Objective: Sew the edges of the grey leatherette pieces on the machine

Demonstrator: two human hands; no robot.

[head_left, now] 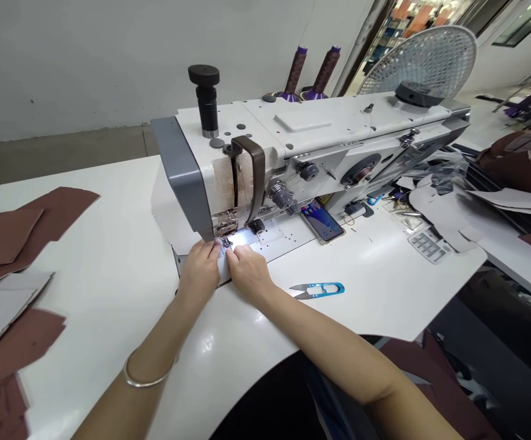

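A large white and grey sewing machine [256, 146] stands on the white table, its small lamp lighting the needle area [227, 241]. My left hand [200, 267] is at the left of the presser foot, fingers closed together near the needle. From the right, my right hand [248, 269] meets it, thumb and fingers pinched close to the foot. Whatever lies between the fingertips is too small or hidden to make out. Blue-handled thread snips [322, 289] lie on the table right of my right hand.
Brown cut pieces [63, 211] are piled at the left. A phone [322, 221] lies beside the machine. Two brown thread cones [296, 72] and a fan [423, 61] stand behind. Scraps and pale pieces [439, 205] cover the right side, near the table edge [451, 299].
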